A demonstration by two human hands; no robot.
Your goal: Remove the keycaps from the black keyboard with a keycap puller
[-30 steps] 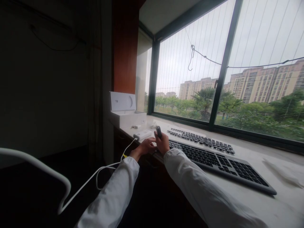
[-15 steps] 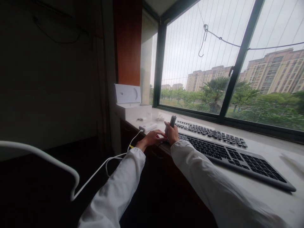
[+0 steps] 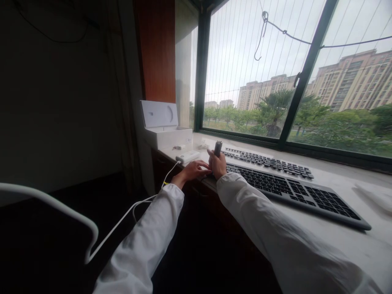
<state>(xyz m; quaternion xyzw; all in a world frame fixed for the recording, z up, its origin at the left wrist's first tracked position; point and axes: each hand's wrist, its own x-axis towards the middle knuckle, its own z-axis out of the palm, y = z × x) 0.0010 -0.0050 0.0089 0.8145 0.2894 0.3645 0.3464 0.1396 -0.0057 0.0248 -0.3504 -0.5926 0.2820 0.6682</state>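
From here I see the right hand (image 3: 218,165) wrapped around a dark stick-like tool (image 3: 218,148), its tip pointing up, by the left end of the black keyboard (image 3: 284,188) on the desk (image 3: 352,243). The left hand (image 3: 193,170) bends its fingers close beside it; whether they pinch anything I can't tell. Loose keycaps (image 3: 269,162) lie in rows behind the keyboard, and a white box (image 3: 173,139) stands open near the window.
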